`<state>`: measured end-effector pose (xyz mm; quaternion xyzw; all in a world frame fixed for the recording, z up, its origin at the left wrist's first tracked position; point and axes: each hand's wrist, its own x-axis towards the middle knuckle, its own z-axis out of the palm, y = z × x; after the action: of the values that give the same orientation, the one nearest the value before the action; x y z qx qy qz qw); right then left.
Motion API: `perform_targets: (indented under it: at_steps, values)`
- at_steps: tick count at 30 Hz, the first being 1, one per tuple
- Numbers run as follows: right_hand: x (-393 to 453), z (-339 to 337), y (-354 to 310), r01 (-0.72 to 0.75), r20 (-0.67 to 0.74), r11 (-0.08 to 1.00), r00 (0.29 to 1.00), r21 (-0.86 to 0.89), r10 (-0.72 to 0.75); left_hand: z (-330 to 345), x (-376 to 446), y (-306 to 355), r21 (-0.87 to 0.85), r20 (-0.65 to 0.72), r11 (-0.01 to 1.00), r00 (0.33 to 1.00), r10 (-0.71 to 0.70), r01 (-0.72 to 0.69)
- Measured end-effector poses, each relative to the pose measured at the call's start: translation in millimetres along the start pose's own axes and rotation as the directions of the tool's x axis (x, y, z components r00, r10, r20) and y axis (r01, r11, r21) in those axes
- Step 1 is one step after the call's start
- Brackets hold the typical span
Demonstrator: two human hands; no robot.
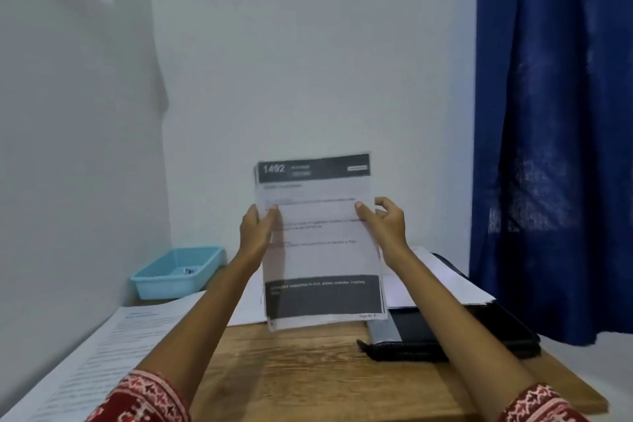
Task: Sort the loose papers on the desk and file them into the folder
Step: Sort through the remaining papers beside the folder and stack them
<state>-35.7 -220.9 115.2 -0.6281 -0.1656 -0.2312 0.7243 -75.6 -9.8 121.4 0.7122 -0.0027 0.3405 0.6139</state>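
Holding papers [322, 250] between both hands.

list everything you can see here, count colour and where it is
held sheets: a thin stack, exact count unclear, white with dark grey bands, raised upright above the desk centre
printed pages: count unclear, white with small text, on the desk's left side
loose papers: count unclear, white, lying on top of the folder at right
folder: one, black, on the desk's right side
tray: one, light blue, back left corner of the desk
desk: one, brown wood, foreground
curtain: one, dark blue, right
wall: white, behind the desk
sleeves: two, red patterned, bottom edge
left hand: grips the sheets' left edge
right hand: pinches the sheets' right edge
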Motion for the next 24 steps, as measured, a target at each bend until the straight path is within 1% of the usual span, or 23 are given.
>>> perform_targets:
  at_steps: [2,6,10,14,17,20,24]
  values:
    - [-6,8,3,-0.018,0.036,1.000,0.999,0.003,0.017,-12,-1,-6,-0.032,-0.039,0.999,0.999,-0.008,0.007]
    - [-17,24,11,-0.046,0.102,0.998,0.994,-0.042,0.050,-14,-10,-12,-0.009,-0.033,1.000,0.999,-0.024,0.024]
    - [-21,31,11,-0.057,0.080,0.997,0.995,-0.048,0.061,-10,-14,-4,-0.001,-0.074,1.000,0.997,-0.009,0.009]
    - [-20,31,8,-0.066,0.067,0.998,0.996,-0.002,0.066,-16,-14,12,0.031,-0.086,0.999,0.995,0.046,-0.044]
    - [-26,31,13,-0.076,0.072,0.997,0.995,0.030,0.074,-23,-15,9,0.037,-0.093,0.996,0.993,0.078,-0.075]
    - [-32,33,24,-0.118,0.084,0.992,0.990,0.039,0.114,-28,-17,-3,0.056,-0.105,0.997,0.993,0.060,-0.055]
    - [-34,37,31,-0.137,0.082,0.991,0.987,-0.008,0.137,-30,-22,-14,0.110,-0.045,0.993,0.998,0.038,-0.033]
